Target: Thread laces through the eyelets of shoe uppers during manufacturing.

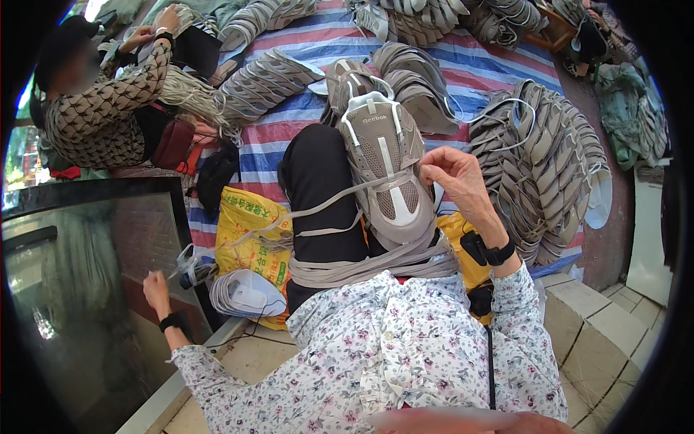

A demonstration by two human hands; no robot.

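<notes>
Lacing the sneaker upper (379, 145), I'd judge: left hand (155, 293) clenched on the flat lace (331, 202); right hand (463, 184) beside it, grip unclear; next calls for snugging.

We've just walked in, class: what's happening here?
A person has a grey shoe upper on their lap, a beige lace across it. The right hand pinches at the upper's right edge; the left hand, out to the side, seems to hold the lace. More laces cross the lap; stacked uppers lie on the striped sheet.
</notes>
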